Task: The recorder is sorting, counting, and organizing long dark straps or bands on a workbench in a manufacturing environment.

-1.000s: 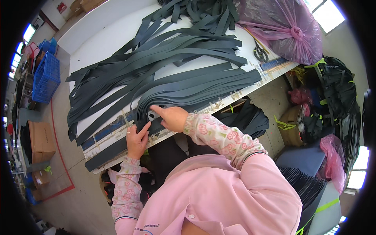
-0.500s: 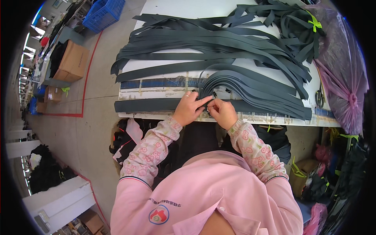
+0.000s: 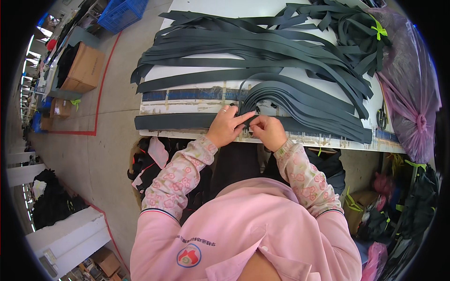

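Observation:
Dark grey-green flat elastic bands lie on a white table. Near its front edge, a stack of bands (image 3: pixel 300 105) arches up and bends down at its left end, beside my hands. My left hand (image 3: pixel 225 125) presses against that bent end, its index finger stretched across it and the other fingers curled and partly hidden. Close by on the right, my right hand (image 3: pixel 269 133) is closed in a pinch at the same end; what lies between its fingertips is too small to make out. A single flat band (image 3: pixel 173 122) runs along the front edge, passing under my hands.
More loose bands (image 3: pixel 225 44) spread across the table (image 3: pixel 323 33), with a tangled bundle at the far right beside a pink plastic bag (image 3: pixel 408 79). Scissors (image 3: pixel 382 118) lie at the right edge. Cardboard boxes (image 3: pixel 84 68) and a blue crate (image 3: pixel 121 15) stand left across the floor.
My right hand has turned slightly, its fingertips still at the bent end of the stack. My left hand stays nearly in place. The whole view has shifted a little.

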`<state>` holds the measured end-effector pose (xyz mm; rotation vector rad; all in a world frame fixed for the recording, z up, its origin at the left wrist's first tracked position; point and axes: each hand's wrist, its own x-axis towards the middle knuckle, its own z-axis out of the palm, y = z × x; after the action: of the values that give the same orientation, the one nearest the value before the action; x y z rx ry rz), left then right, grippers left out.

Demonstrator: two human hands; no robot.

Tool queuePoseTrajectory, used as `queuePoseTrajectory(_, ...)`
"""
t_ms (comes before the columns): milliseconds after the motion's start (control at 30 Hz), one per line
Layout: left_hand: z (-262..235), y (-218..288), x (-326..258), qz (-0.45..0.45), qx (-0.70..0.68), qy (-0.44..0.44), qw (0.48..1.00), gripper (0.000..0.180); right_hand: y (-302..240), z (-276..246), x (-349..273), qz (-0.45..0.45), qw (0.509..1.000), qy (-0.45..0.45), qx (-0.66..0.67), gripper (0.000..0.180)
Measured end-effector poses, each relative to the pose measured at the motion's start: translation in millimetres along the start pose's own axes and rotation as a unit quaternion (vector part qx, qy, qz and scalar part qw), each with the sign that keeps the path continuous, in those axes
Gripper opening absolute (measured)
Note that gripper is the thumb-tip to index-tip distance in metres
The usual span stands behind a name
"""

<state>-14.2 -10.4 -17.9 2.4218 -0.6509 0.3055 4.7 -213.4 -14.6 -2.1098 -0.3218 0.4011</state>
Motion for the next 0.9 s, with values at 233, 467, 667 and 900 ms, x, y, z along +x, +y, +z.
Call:
queuePoseTrajectory(233, -3, 3, 2, 0.004, -0.008, -0.012, 1.000, 0.058, 58, -108, -39, 0.081, 0.986, 0.074, 0.122, 0.007)
queuePoseTrajectory(467, -3, 2, -1, -0.012, 0.026, -0.035, 0.999, 0.053, 78, -135, -62, 0.021, 0.992, 0.116, -0.033, 0.009)
queuePoseTrajectory(667, 1, 0, 1, -0.014, 0.012, -0.032, 0.999, 0.055, 70, -134, -63, 0.038, 0.989, 0.129, -0.056, 0.010)
queuePoseTrajectory(900, -1, 2, 1, -0.015, 0.018, -0.034, 0.999, 0.055, 71, -127, -61, 0.035, 0.985, 0.135, -0.098, 0.011)
